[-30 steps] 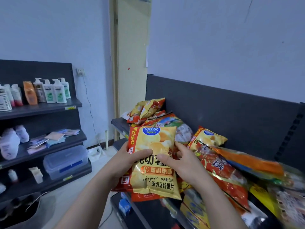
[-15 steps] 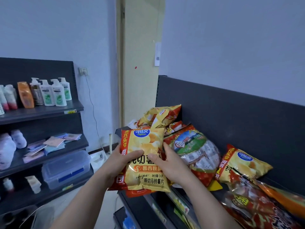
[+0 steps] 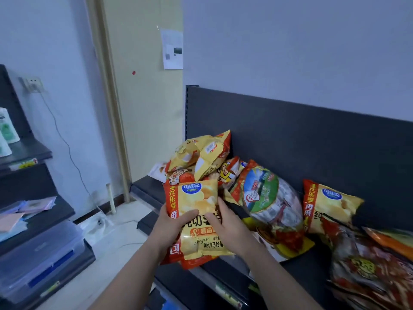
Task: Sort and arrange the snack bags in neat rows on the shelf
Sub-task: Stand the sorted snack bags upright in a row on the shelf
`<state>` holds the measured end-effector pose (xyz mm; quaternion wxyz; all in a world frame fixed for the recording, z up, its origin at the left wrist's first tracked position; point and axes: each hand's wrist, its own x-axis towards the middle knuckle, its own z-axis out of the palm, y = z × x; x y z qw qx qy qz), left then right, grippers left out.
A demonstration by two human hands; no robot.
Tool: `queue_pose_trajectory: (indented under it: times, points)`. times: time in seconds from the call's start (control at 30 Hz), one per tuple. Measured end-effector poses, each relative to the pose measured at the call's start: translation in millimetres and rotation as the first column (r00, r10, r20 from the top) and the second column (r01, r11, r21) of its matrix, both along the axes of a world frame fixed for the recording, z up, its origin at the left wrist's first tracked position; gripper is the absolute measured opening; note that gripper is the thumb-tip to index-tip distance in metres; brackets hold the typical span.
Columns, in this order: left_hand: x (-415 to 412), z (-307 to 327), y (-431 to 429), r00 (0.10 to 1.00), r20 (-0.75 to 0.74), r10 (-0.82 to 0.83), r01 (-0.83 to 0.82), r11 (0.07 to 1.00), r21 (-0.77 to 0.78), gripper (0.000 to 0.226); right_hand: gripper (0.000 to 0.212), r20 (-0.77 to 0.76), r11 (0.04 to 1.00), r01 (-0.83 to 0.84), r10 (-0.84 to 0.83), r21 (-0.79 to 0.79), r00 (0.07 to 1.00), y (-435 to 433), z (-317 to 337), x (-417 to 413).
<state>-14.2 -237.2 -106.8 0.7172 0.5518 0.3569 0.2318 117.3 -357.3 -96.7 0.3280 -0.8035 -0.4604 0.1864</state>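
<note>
we hold a crinkly yellow-and-red foil chip bag (image 3: 197,204) upright over the shelf's (image 3: 145,189) front edge, near its left end. our left hand (image 3: 169,227) curls round its left edge, thumb pressed flat on the front; our right hand (image 3: 228,229) pinches the right edge. behind it puffy bags form a heap (image 3: 201,153); a matching bag (image 3: 328,204) leans on the dark back panel (image 3: 290,130).

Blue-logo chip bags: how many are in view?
2: the held bag, between left hand and right hand; the leaning bag, against the back panel; others may be hidden.
</note>
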Motion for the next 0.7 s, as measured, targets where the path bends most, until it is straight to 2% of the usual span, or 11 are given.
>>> queue_pose_trajectory:
  times: [0.1,0.23,0.3,0.37,0.47,0.53,0.63,0.7]
  points:
    - [3.4,-7.3,6.1,1.000,0.019,-0.024,0.024,0.999,-0.035,0.087,0.057,0.046,0.995,0.089,-0.091,0.045,0.995,-0.6,5.5,-8.7]
    - [8.8,-14.5,8.6,0.998,0.057,-0.004,0.008,0.997,-0.076,0.090,0.049,0.107,0.965,0.204,-0.223,0.165,0.969,-8.4,2.4,-8.6]
    - [12.0,-13.6,10.1,0.997,0.068,-0.020,0.026,0.997,-0.075,0.096,0.044,0.206,0.917,0.312,-0.365,0.248,0.908,-15.3,3.5,-1.8]
    - [14.6,-13.0,11.0,0.997,0.071,-0.016,0.021,0.997,-0.070,0.097,0.049,0.315,0.860,0.424,-0.501,0.284,0.806,-22.5,7.4,11.4]
    - [16.4,-11.9,10.7,0.998,0.057,-0.009,0.013,0.998,-0.067,0.093,0.067,0.411,0.862,0.496,-0.493,0.107,0.767,-22.8,10.2,31.8]
    - [17.7,-10.9,8.9,0.998,0.057,-0.015,0.019,0.997,-0.073,0.090,0.063,0.427,0.869,0.493,-0.461,0.039,0.778,-19.1,10.5,38.5]
    - [23.6,-7.4,2.5,0.998,0.064,-0.010,0.015,0.997,-0.079,0.087,0.036,0.417,0.862,0.494,-0.493,0.114,0.763,-19.6,13.9,45.7]
    - [32.0,-6.0,-3.7,0.998,0.066,0.002,0.003,0.997,-0.082,0.091,0.031,0.392,0.841,0.515,-0.536,0.167,0.748,-23.9,17.9,51.0]
